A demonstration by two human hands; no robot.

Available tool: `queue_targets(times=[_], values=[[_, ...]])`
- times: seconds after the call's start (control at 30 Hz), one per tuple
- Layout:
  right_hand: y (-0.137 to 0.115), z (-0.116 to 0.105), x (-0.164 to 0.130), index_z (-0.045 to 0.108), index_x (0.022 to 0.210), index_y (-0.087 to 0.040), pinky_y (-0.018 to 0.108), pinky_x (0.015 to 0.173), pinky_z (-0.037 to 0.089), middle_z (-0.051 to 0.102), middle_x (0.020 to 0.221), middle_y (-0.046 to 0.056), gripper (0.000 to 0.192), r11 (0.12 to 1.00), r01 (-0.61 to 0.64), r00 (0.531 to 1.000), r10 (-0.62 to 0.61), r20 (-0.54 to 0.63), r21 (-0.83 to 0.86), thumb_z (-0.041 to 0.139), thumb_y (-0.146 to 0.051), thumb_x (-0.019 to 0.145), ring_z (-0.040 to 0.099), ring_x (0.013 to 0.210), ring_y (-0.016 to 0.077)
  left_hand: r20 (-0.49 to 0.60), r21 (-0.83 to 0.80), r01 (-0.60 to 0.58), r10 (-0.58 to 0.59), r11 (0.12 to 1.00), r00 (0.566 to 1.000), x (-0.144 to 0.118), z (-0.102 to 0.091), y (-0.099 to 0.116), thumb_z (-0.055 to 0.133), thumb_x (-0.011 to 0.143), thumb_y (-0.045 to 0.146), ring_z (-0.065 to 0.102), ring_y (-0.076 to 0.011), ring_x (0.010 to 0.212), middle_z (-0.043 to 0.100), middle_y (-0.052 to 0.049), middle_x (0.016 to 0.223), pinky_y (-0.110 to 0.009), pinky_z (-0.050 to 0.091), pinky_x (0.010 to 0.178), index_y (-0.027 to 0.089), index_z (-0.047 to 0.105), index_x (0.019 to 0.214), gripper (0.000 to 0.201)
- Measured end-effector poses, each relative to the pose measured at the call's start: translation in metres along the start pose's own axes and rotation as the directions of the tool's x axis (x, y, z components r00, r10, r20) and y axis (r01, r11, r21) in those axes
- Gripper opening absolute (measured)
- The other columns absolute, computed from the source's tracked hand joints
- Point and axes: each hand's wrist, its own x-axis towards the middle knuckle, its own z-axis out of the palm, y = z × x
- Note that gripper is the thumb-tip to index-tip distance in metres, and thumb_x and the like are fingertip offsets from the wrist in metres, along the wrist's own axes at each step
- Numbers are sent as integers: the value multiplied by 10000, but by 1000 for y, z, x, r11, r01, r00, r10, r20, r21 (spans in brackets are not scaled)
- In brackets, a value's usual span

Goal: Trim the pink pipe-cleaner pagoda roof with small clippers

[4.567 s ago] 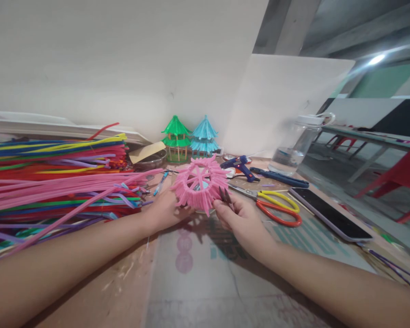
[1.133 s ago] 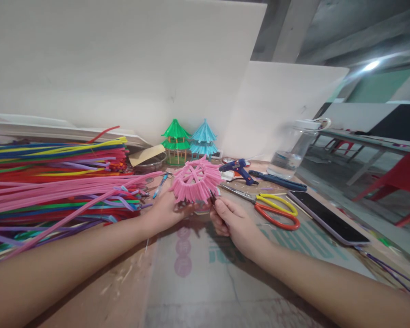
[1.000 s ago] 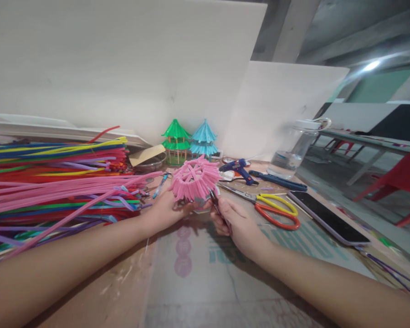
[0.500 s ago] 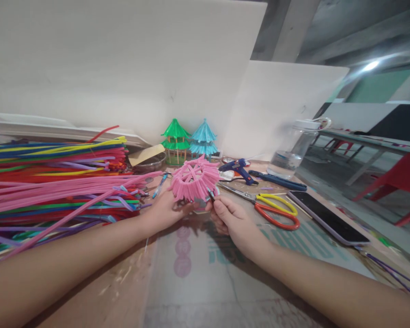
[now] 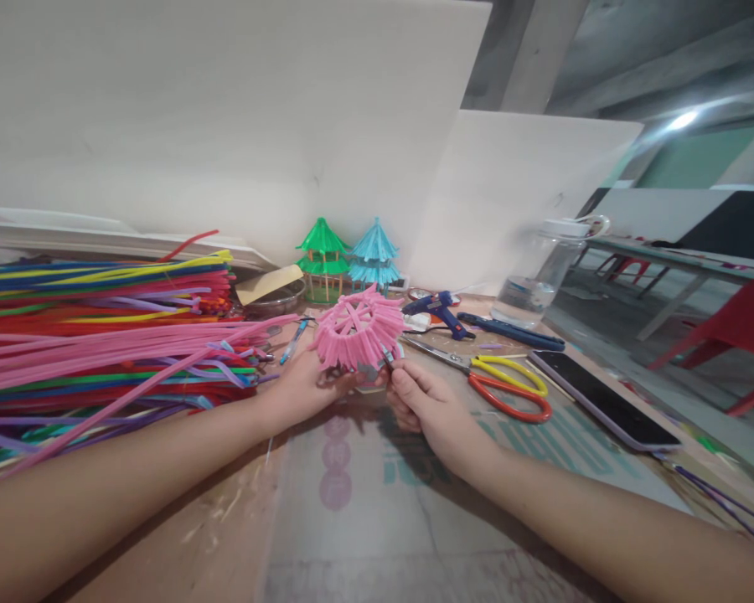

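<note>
Fuzz and thin wire make the pink roof (image 5: 359, 328) light and easily crushed, so it is cradled from below by the left hand (image 5: 302, 387) while small snips (image 5: 388, 360) are pinched shut-fisted in the right hand (image 5: 428, 406) at its near right fringe.

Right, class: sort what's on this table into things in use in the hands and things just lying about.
In use:
left hand
right hand
pink pipe-cleaner piece
small snips

Lying about:
pipe-cleaner pile
green pagoda
blue pagoda
glue gun
scissors
phone
water bottle
</note>
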Motion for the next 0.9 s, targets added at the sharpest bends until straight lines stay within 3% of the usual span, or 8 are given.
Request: queue_targets(times=[0.9], values=[[1, -1, 1, 537, 788, -208, 233, 427, 165, 308, 534, -106, 496, 999, 12, 1000, -13, -13, -37, 672, -685, 759, 222, 449, 75, -17, -15, -2, 2, 1000, 1000, 1, 2, 0, 562, 924, 525, 552, -348, 1216, 688, -130, 1188, -482, 509, 984, 195, 704, 1039, 377]])
